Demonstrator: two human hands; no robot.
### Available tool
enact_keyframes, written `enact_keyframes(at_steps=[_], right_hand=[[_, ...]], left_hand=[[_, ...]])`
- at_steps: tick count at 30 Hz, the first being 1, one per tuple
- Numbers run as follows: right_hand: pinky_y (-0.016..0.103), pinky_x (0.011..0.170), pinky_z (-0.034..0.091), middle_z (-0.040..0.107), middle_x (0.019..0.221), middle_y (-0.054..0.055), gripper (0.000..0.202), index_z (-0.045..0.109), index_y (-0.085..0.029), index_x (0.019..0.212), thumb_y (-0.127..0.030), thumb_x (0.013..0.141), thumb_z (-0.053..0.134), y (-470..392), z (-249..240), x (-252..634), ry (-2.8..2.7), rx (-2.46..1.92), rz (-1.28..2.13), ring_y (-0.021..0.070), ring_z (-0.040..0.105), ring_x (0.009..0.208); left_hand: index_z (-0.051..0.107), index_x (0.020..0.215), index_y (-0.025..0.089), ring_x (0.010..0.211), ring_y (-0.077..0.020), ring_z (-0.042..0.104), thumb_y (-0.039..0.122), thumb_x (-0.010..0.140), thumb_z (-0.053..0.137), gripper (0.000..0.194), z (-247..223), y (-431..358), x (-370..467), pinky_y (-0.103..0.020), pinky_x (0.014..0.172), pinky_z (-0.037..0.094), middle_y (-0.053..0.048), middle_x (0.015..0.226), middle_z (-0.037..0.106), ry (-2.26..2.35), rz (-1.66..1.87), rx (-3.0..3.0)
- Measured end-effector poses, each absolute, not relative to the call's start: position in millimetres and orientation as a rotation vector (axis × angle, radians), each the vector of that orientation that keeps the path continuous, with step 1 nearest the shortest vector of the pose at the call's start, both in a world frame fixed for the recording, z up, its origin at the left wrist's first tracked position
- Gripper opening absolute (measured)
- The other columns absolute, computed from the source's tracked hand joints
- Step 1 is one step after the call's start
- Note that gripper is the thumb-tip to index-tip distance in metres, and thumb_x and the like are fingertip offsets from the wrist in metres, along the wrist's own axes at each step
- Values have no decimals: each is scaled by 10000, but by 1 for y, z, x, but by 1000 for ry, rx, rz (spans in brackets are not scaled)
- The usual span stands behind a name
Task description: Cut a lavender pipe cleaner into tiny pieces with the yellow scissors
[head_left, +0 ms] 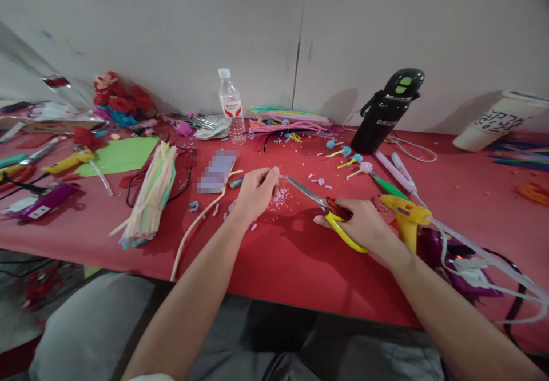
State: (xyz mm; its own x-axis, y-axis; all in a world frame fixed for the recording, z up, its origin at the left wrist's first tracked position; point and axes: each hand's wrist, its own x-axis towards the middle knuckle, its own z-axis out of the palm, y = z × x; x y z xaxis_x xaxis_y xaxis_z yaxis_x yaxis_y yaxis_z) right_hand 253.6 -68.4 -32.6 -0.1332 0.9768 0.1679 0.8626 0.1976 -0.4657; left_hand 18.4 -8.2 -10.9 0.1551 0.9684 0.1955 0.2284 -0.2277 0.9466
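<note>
In my right hand (pixel 360 223) is a pair of scissors (pixel 338 229) with yellow and red handles, its blades pointing left toward my other hand. My left hand (pixel 259 192) is closed in a pinch; a small pale piece shows at its fingertips beside the scissor tips, too small to name. Under the blades lies a heap of tiny pale clippings (pixel 281 198) on the red table (pixel 300 272). Short lilac pieces (pixel 318 181) are scattered around it. A long cream pipe cleaner (pixel 193 226) curves along the table left of my left forearm.
A bundle of pastel pipe cleaners (pixel 152 192) lies at left. At the back stand a plastic bottle (pixel 231 106) and a leaning black flask (pixel 384 118). On the right are a yellow glue gun (pixel 405 215) with cables and a tilted white cup (pixel 493 123).
</note>
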Motion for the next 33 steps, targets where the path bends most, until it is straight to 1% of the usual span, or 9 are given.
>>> enact_keyframes(at_steps=[11, 17, 20, 23, 25, 27, 29, 31, 33], right_hand=[[226, 464, 236, 388, 490, -38, 579, 399, -186, 553, -722, 697, 565, -67, -33, 255, -2055, -1717, 374, 95, 241, 511], [229, 456, 230, 345, 497, -43, 570, 366, -188, 546, -692, 702, 580, -65, -35, 257, -2035, -1731, 364, 94, 224, 519], [235, 457, 226, 328, 501, -45, 573, 344, -195, 548, -698, 700, 572, -65, -33, 259, -1976, -1759, 324, 96, 225, 521], [241, 459, 222, 317, 506, -47, 569, 323, -201, 550, -689, 703, 570, -64, -30, 259, -1939, -1782, 293, 94, 221, 516], [240, 460, 221, 305, 513, -51, 564, 306, -202, 555, -670, 704, 583, -64, -28, 259, -1932, -1790, 283, 92, 220, 516], [239, 458, 215, 296, 515, -55, 560, 287, -204, 560, -649, 707, 594, -63, -29, 259, -1929, -1794, 270, 89, 217, 515], [239, 455, 207, 291, 514, -57, 553, 279, -205, 562, -630, 712, 598, -62, -29, 260, -1933, -1788, 258, 87, 216, 511], [239, 454, 200, 280, 513, -61, 549, 277, -203, 562, -618, 715, 603, -63, -30, 260, -1941, -1787, 256, 84, 218, 506], [236, 456, 196, 261, 513, -64, 558, 268, -201, 563, -614, 709, 612, -63, -29, 260, -1941, -1795, 257, 82, 216, 506]], left_hand=[[439, 538, 166, 423, -65, 366, 408, 890, 431, 427, -10, -9, 20, -209, 448, 291, 24, 477, 442, 1149, 1110, 1616], [433, 535, 168, 429, -68, 361, 413, 886, 422, 428, -10, -9, 19, -212, 451, 283, 19, 486, 441, 1166, 1103, 1630], [452, 531, 168, 420, -69, 334, 401, 865, 445, 407, -9, -5, 11, -216, 441, 258, 28, 469, 411, 1239, 1057, 1692], [454, 495, 166, 406, -68, 284, 332, 805, 498, 354, -6, -1, -6, -224, 423, 195, 39, 440, 340, 1287, 816, 1884], [492, 479, 165, 402, -73, 312, 302, 761, 520, 315, -4, 2, -21, -229, 414, 197, 29, 440, 371, 1258, 513, 1975], [571, 520, 168, 406, -84, 368, 341, 754, 534, 293, -3, 5, -34, -227, 413, 235, 14, 458, 445, 1256, 219, 1968], [615, 549, 171, 407, -96, 407, 392, 744, 552, 301, -3, 7, -43, -232, 414, 252, 2, 463, 487, 1288, 45, 1941], [605, 539, 170, 404, -101, 411, 456, 731, 571, 346, -3, 8, -48, -238, 419, 254, -1, 452, 490, 1331, -31, 1941], [544, 499, 167, 396, -98, 387, 526, 737, 558, 431, -3, 9, -48, -243, 427, 254, 3, 431, 453, 1387, -9, 1953]])
